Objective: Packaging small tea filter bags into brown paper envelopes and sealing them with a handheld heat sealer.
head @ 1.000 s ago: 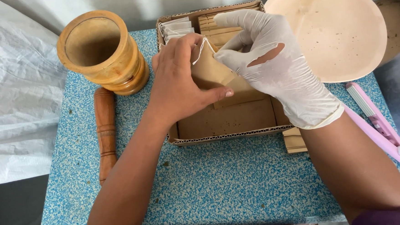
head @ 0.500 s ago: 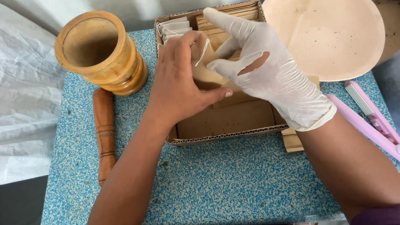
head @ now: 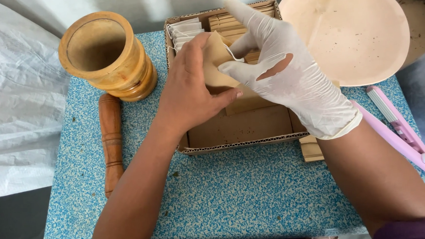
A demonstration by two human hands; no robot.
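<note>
Left hand (head: 191, 89), bare, is gripping a small brown paper sachet (head: 217, 56) between thumb and fingers, holding it just above the open cardboard box (head: 233, 143). Right hand (head: 287, 69), in a white glove torn across the back, is pinching the sachet's white string (head: 231, 53) between thumb and forefinger, the other fingers splayed upward. Compared with a second ago, the gloved fingers are lifting higher and spreading wider, and the string is pulling away from the sachet's top edge toward the right hand; the sachet itself is barely shifting in the left hand's grip. Judging from that, the work on the string is under way, not finished. Contents of the box: beyond the left fingertips, a row of white filter bags (head: 184, 30) is standing on edge in the far corner; beside them, behind the right hand, a stack of brown sachets (head: 227, 22) is filling the far side; the near half, under both wrists, is showing bare cardboard floor. Left of the left hand, a wooden mortar (head: 103, 55) is standing upright, nothing showing inside it, with a wooden pestle (head: 112, 139) lying beside its base. Right of the gloved hand, a pale shallow dish (head: 358, 39) is holding only specks, and a pink mini sealer (head: 402, 129) is lying by the forearm.
</note>
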